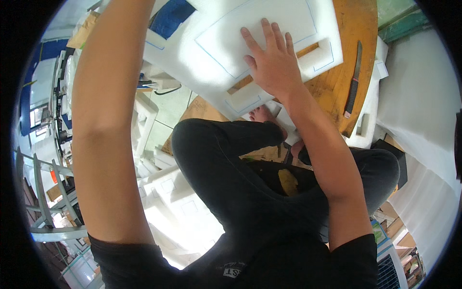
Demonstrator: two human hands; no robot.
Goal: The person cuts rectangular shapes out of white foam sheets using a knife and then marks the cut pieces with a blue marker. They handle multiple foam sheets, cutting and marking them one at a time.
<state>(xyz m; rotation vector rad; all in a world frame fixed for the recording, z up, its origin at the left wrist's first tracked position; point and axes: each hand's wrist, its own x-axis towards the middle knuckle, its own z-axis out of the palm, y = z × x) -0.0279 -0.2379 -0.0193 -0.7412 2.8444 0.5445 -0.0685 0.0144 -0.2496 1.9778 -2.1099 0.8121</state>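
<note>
My right hand (pixel 272 61) rests palm down on a white foam sheet (pixel 216 39), its fingers spread and nothing gripped. Blue lines are drawn on the sheet, a large outline under the hand and smaller ones by the edges. Two rectangular openings lie on either side of my wrist, and brown wood shows through them. Another cutout at the upper left shows something dark blue (pixel 173 18). My left arm (pixel 108 119) reaches up past the top edge, so my left hand is out of view. To the right, a knife (pixel 353 81) with a black wrapped handle lies on the wooden tabletop (pixel 325 97).
White foam pieces (pixel 180 202) with blue marks are piled at my left. Cardboard (pixel 198 108) lies on the tiled floor (pixel 160 133) near my bent legs. White sheeting (pixel 415 90) hangs at the right. A grey metal frame (pixel 47 191) stands far left.
</note>
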